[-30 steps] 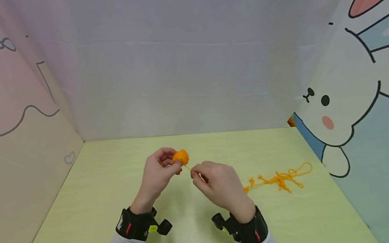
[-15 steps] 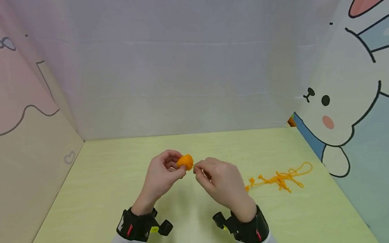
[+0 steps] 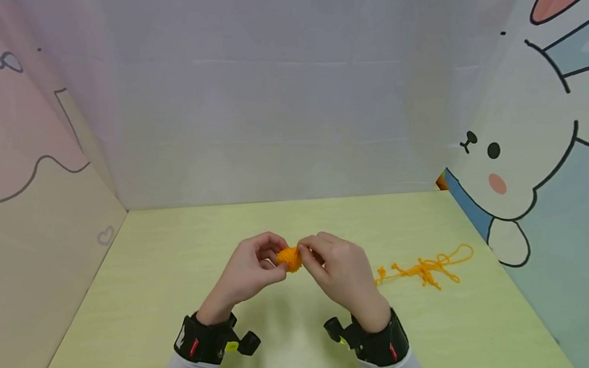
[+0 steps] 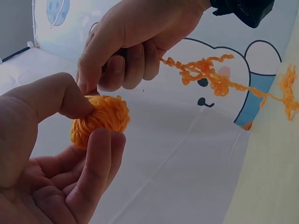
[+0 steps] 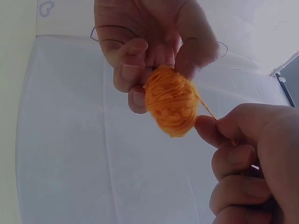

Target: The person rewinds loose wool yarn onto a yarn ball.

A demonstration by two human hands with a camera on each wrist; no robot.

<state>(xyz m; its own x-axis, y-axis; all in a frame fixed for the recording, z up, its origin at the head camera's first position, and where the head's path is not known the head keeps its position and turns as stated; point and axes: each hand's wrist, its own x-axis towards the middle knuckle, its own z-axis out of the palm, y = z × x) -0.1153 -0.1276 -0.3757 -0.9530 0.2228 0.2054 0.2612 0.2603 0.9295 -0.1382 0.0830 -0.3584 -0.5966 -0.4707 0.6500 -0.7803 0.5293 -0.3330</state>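
Note:
A small ball of orange yarn (image 3: 290, 258) is held above the table between thumb and fingers of my left hand (image 3: 252, 268). In the left wrist view the ball (image 4: 103, 119) shows its wound strands, with the thumb on one side and fingertips on the other. My right hand (image 3: 339, 270) is close against the ball's right side, its thumb and forefinger pinching the yarn strand (image 5: 206, 108), which runs taut from the ball in the right wrist view. From that hand the strand leads on toward a loose tangle of yarn (image 3: 426, 270).
The tangle, with knots and loops, lies on the pale green table (image 3: 169, 290) to the right of my hands. A plain white curtain (image 3: 279, 118) hangs behind. Cartoon-printed panels stand left and right, with a rabbit (image 3: 511, 168) on the right one.
The yarn ball and my left hand have shifted right and slightly down. The gap to my right hand has narrowed, and the right fingers are now up at the ball.

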